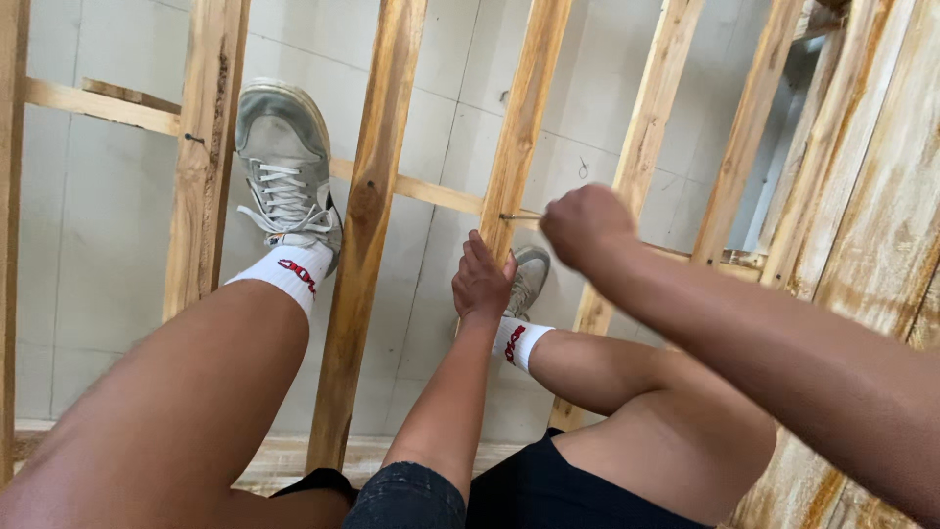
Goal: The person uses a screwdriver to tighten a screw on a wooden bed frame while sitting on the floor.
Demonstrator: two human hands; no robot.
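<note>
Pale, yellowish wood fills the scene: a frame of upright studs laid over a grey tiled floor, seen from above. The left hand rests against one wooden stud, fingers curled loosely around its edge, just below a thin nail that sticks out sideways from the stud. The right hand is clenched in a fist beside the nail's outer end; whether it holds anything inside cannot be told. A thin cross rail runs behind the studs at about the same height. The person sits with bare legs apart, a grey lace-up sneaker and white sock planted between two studs on the left, the other shoe partly hidden behind the left hand. Rougher planks lean along the right edge.
</note>
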